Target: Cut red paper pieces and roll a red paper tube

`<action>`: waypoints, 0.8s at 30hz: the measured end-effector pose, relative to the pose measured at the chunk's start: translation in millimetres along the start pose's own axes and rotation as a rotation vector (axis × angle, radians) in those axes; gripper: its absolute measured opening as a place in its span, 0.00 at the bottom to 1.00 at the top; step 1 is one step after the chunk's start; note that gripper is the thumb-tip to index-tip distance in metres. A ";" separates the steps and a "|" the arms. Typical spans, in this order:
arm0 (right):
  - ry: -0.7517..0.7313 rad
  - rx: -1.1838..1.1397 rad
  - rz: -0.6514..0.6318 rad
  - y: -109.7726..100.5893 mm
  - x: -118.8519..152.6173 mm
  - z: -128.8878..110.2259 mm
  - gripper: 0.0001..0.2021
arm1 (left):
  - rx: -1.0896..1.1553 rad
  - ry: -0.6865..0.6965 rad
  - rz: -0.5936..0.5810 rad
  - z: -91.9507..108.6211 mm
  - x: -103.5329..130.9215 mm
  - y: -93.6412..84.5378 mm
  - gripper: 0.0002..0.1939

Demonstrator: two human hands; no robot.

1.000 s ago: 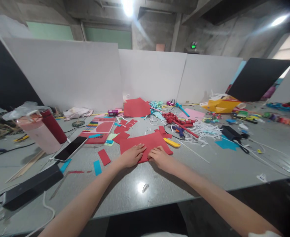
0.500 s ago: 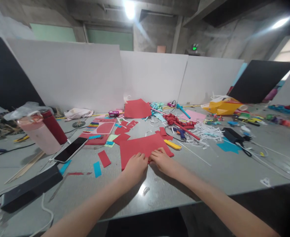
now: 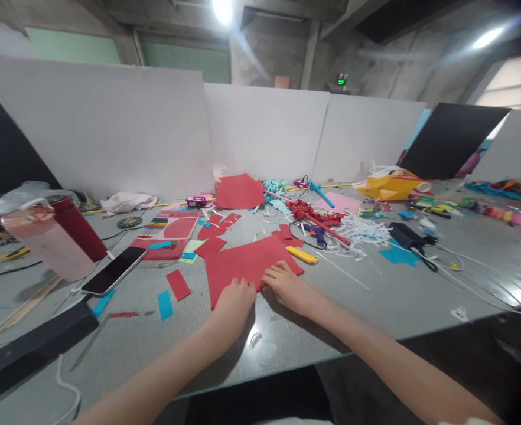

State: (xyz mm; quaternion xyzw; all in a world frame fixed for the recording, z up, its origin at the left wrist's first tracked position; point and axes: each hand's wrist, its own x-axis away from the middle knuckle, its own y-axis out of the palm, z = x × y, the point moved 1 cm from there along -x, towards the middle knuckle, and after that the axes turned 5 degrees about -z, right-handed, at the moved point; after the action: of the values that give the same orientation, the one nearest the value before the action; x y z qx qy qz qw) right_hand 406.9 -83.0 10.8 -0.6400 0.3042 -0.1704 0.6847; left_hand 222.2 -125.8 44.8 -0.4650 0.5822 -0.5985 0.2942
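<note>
Paper, big and red, sits dead ahead at 12 o'clock on the worktop, left hand and right hand both looking pinched onto its 6 o'clock edge. Pretty early days, I'd guess: that near edge seems the only bit worked, most of it lies flat, and one loose red strip is over at 9.

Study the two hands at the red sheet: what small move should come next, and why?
Perhaps slide the left hand and right hand slightly apart along the near edge of the red sheet: both touch that edge close together, leaving its corners free.
</note>
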 end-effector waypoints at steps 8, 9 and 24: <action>0.007 0.012 -0.002 1.0 -0.5 0.1 0.10 | -0.024 0.033 0.061 3.2 1.0 0.9 0.18; 0.007 0.011 -0.003 0.9 -0.2 0.2 0.11 | -0.024 0.038 0.066 3.5 1.6 1.4 0.18; 0.016 0.019 -0.025 -4.6 0.9 -1.1 0.13 | -0.004 0.050 0.109 8.6 4.5 6.0 0.17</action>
State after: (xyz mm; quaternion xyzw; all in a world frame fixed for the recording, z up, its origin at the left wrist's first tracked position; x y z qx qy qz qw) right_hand 407.6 -85.0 15.1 -0.6359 0.3000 -0.1870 0.6861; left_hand 227.0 -134.4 39.0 -0.4182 0.6149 -0.5919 0.3110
